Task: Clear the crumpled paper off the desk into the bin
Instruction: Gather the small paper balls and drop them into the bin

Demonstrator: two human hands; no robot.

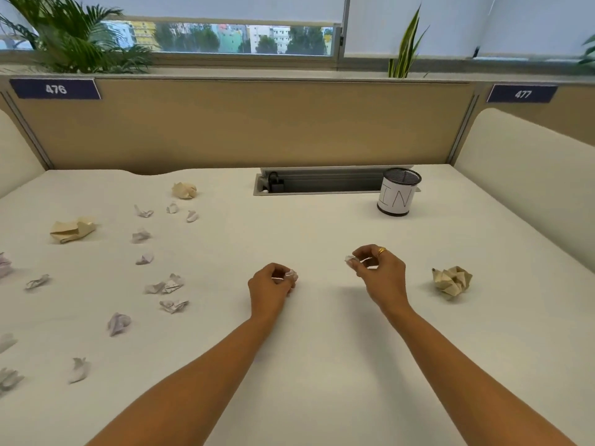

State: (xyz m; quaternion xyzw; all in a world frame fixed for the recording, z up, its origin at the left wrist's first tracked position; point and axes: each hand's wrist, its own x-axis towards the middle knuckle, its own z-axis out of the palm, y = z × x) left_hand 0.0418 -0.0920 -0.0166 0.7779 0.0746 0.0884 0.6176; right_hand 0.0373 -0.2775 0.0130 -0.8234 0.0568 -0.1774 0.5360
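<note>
- Left hand (272,284) hovers low over the counter (322,349), forearm outstretched — fingers curled around a small white paper scrap (292,274).
- Right hand (378,268), farther right, pinches another white scrap (349,259).
- Bin (399,196) stands far right; loose crumpled papers (167,286) lie left.

Both hands over desk (322,317): left hand (270,286) pinching paper scrap (292,274), right hand (380,268) pinching another scrap (349,259).

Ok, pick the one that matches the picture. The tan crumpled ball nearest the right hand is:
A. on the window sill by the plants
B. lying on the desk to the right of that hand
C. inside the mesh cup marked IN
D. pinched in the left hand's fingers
B: the tan crumpled ball lies on the desk, right of the right hand and apart from it, nearer than the mesh cup.
</note>
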